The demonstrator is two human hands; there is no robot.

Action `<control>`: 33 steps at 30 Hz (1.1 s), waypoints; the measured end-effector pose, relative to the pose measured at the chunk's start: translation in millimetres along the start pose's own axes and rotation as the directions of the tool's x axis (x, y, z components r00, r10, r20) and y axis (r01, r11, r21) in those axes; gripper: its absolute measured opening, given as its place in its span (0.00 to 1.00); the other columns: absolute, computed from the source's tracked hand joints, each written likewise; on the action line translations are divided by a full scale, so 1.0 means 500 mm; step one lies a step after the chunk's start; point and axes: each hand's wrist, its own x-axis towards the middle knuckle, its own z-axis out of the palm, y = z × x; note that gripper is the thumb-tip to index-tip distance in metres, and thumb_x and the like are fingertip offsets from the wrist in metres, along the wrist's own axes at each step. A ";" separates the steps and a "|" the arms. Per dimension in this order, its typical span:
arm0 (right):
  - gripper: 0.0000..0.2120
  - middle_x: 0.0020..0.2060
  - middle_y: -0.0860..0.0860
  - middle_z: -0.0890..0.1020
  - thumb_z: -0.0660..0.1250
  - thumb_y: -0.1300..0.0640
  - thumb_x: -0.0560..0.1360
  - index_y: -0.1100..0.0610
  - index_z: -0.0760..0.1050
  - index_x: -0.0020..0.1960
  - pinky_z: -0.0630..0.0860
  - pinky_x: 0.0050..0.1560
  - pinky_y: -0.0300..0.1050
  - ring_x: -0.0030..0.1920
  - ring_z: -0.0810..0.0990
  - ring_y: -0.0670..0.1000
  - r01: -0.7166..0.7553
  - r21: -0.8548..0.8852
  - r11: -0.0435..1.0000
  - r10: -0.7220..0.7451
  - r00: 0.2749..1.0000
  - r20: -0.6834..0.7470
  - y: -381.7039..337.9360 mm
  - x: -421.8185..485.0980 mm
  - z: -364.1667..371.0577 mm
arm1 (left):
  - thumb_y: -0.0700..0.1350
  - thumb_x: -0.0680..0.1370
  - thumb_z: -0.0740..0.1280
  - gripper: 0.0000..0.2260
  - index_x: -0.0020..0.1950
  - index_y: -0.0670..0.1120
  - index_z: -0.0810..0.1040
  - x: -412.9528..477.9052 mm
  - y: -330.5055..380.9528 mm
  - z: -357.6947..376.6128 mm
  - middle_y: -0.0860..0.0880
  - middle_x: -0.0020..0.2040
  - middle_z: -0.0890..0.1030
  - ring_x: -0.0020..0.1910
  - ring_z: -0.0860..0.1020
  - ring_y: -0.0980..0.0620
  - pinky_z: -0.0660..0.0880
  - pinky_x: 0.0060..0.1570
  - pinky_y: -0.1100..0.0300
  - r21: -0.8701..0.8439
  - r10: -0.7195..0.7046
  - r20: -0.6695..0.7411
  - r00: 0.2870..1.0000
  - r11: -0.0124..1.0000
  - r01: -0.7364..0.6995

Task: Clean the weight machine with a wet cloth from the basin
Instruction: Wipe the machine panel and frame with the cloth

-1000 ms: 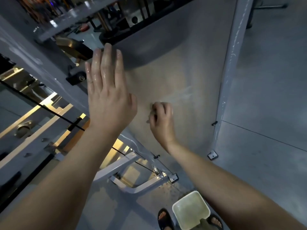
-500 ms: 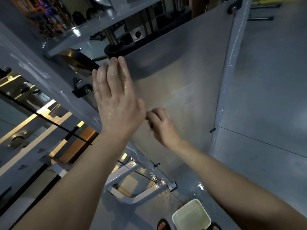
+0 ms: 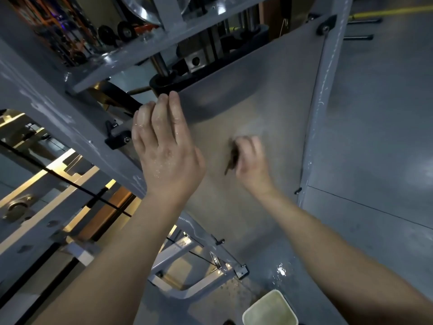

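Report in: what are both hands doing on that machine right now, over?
Left hand flat, fingers straight, at left edge of matte grey side panel. Right hand grips small dark cloth against it, blurred. Pale rectangular basin on floor below. Nothing blocking.

The left forearm [image 3: 112, 259] and right forearm [image 3: 346, 259] are bare to the frame's edge. Water droplets glisten on the back of the left hand [image 3: 165, 156]. The right hand [image 3: 251, 160] is blurred.
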 end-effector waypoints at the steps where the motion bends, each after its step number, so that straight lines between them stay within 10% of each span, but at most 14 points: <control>1: 0.18 0.52 0.64 0.77 0.57 0.66 0.74 0.65 0.76 0.61 0.75 0.56 0.52 0.52 0.75 0.58 -0.136 -0.004 0.991 0.134 0.980 -0.148 0.021 0.047 -0.029 | 0.37 0.73 0.60 0.32 0.78 0.34 0.65 0.000 0.000 0.001 0.34 0.71 0.72 0.72 0.63 0.37 0.61 0.73 0.40 -0.006 0.001 -0.002 1.000 1.000 -0.001; 5: 0.14 0.51 0.64 0.77 0.59 0.69 0.73 0.68 0.75 0.57 0.71 0.53 0.46 0.50 0.72 0.52 -0.391 0.163 0.906 0.421 0.782 -0.459 0.010 0.135 -0.058 | 0.37 0.71 0.59 0.33 0.78 0.34 0.65 0.002 0.007 0.006 0.34 0.71 0.72 0.71 0.62 0.37 0.61 0.73 0.39 -0.012 -0.025 0.009 1.000 1.000 0.025; 8: 0.15 0.51 0.64 0.78 0.59 0.66 0.76 0.65 0.76 0.60 0.76 0.52 0.53 0.49 0.77 0.62 -0.093 0.082 0.992 0.107 0.975 -0.193 -0.075 0.029 0.012 | 0.37 0.71 0.59 0.32 0.77 0.34 0.66 0.003 0.012 0.016 0.34 0.70 0.73 0.71 0.63 0.37 0.62 0.72 0.38 0.004 -0.032 -0.017 0.999 0.999 0.032; 12: 0.10 0.49 0.64 0.79 0.61 0.62 0.81 0.61 0.74 0.61 0.78 0.45 0.54 0.45 0.76 0.62 0.303 -0.022 0.953 -0.300 0.950 0.084 -0.017 0.021 -0.007 | 0.36 0.71 0.60 0.32 0.77 0.35 0.66 0.001 0.010 0.024 0.37 0.71 0.69 0.72 0.62 0.37 0.61 0.74 0.39 -0.023 -0.037 -0.044 0.998 0.999 0.036; 14: 0.13 0.51 0.63 0.77 0.61 0.64 0.78 0.59 0.74 0.61 0.77 0.47 0.50 0.46 0.75 0.55 0.036 -0.011 0.999 -0.037 0.993 -0.109 0.022 0.096 -0.061 | 0.37 0.71 0.60 0.33 0.78 0.35 0.64 0.000 0.008 0.024 0.39 0.71 0.64 0.72 0.60 0.37 0.57 0.76 0.40 -0.017 -0.045 -0.027 0.999 0.999 0.044; 18: 0.12 0.53 0.57 0.76 0.62 0.65 0.76 0.64 0.75 0.58 0.74 0.52 0.47 0.48 0.71 0.46 -0.357 0.132 0.925 0.379 0.831 -0.407 0.027 0.190 -0.114 | 0.37 0.71 0.60 0.33 0.77 0.34 0.64 0.000 0.015 0.024 0.40 0.71 0.62 0.72 0.61 0.36 0.56 0.76 0.40 -0.021 -0.056 -0.031 0.998 0.998 0.055; 22: 0.13 0.49 0.63 0.77 0.63 0.62 0.77 0.62 0.77 0.61 0.77 0.46 0.51 0.46 0.77 0.62 0.102 -0.002 0.995 -0.102 0.992 -0.076 -0.055 0.072 -0.014 | 0.36 0.72 0.59 0.31 0.76 0.33 0.66 -0.001 0.018 0.029 0.34 0.69 0.72 0.71 0.62 0.36 0.61 0.73 0.38 -0.007 -0.055 -0.054 0.997 0.998 0.055; 25: 0.12 0.47 0.61 0.76 0.69 0.66 0.75 0.62 0.79 0.58 0.77 0.41 0.53 0.42 0.76 0.62 0.410 -0.088 0.908 -0.394 0.905 0.160 0.008 0.043 -0.027 | 0.35 0.72 0.59 0.30 0.76 0.34 0.67 -0.001 0.014 0.033 0.34 0.69 0.74 0.71 0.62 0.37 0.61 0.74 0.38 -0.019 -0.064 -0.073 0.995 0.998 0.063; 28: 0.12 0.49 0.58 0.74 0.63 0.65 0.73 0.60 0.76 0.55 0.78 0.46 0.56 0.45 0.77 0.60 -0.031 -0.086 0.996 0.021 0.992 -0.121 0.088 0.115 -0.096 | 0.35 0.72 0.60 0.31 0.77 0.34 0.65 -0.003 0.010 0.033 0.34 0.70 0.72 0.72 0.61 0.37 0.59 0.75 0.38 -0.007 -0.047 -0.057 0.997 0.999 0.047; 30: 0.11 0.50 0.57 0.74 0.60 0.63 0.73 0.61 0.76 0.53 0.77 0.50 0.59 0.47 0.76 0.57 -0.362 0.045 0.931 0.356 0.876 -0.324 0.104 0.167 -0.129 | 0.35 0.72 0.60 0.31 0.77 0.33 0.65 -0.005 0.016 0.030 0.34 0.70 0.71 0.72 0.61 0.36 0.59 0.75 0.37 -0.007 -0.041 -0.050 0.998 0.999 0.041; 33: 0.15 0.51 0.60 0.76 0.59 0.62 0.73 0.62 0.77 0.57 0.77 0.51 0.55 0.48 0.77 0.59 -0.305 0.089 0.948 0.316 0.879 -0.358 0.031 0.161 -0.086 | 0.35 0.72 0.60 0.32 0.77 0.33 0.64 -0.005 0.021 0.032 0.33 0.71 0.70 0.72 0.61 0.36 0.60 0.74 0.35 0.002 -0.052 -0.034 0.998 0.999 0.052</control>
